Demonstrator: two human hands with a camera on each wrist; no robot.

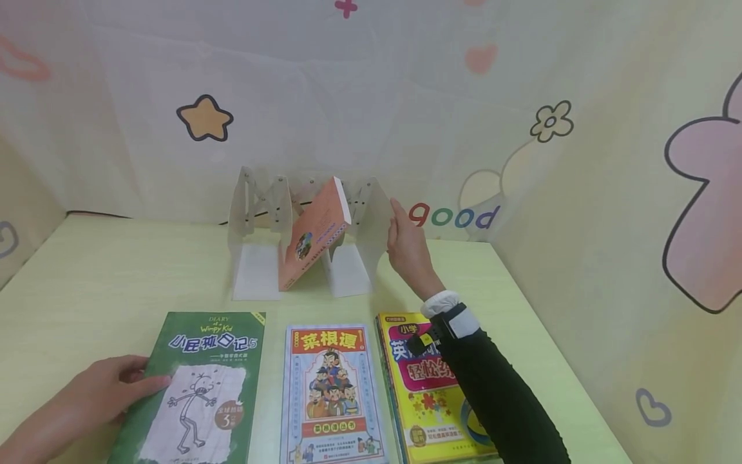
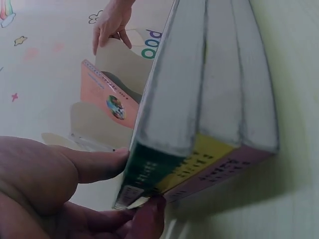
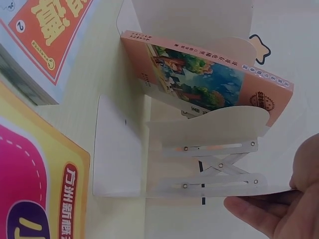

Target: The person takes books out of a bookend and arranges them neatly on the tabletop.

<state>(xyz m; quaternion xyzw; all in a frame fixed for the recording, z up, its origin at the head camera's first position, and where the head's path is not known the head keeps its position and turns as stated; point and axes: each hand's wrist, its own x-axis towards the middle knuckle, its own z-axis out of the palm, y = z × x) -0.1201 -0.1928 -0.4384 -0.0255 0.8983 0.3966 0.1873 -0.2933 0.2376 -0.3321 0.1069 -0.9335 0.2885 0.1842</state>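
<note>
My left hand (image 1: 95, 399) pinches the left edge of a green Wimpy Kid book (image 1: 205, 348), thumb on its cover. In the left wrist view this book lies on top of a yellow-spined book (image 2: 199, 162) and a purple-spined one (image 2: 227, 169); a fingertip meets the spines from below. At the back, my right hand (image 1: 410, 254) grips the upper edge of the right end plate of a white expandable bookend (image 1: 377, 222). A salmon-coloured book (image 1: 315, 235) leans tilted between the bookend's inner plates.
A blue-bordered book with a red title band (image 1: 333, 399) lies front centre. Right of it, partly under my right forearm, is a stack topped by a yellow and magenta book (image 1: 426, 412). A patterned cloth backdrop (image 1: 371, 96) rises behind the table (image 1: 116, 270).
</note>
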